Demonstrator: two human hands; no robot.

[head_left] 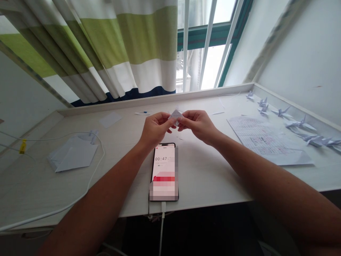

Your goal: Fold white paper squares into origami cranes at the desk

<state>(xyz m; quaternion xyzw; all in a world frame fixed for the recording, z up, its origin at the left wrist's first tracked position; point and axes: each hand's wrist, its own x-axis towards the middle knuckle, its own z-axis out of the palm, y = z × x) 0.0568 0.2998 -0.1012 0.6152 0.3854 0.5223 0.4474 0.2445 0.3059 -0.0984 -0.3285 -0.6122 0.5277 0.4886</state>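
My left hand (156,127) and my right hand (198,124) meet above the middle of the white table (213,177). Both pinch a small folded piece of white paper (176,115) between their fingertips, held a little above the tabletop. The paper is partly folded into a pointed shape. Directly below my hands lies a phone (163,172) with a timer on its screen, a cable plugged in at its near end.
Several folded paper cranes (301,123) line the right edge by the wall. A printed sheet (266,140) lies at the right. Loose white sheets (73,154) and a white cable (93,174) lie at the left. A striped curtain (106,46) and window stand behind.
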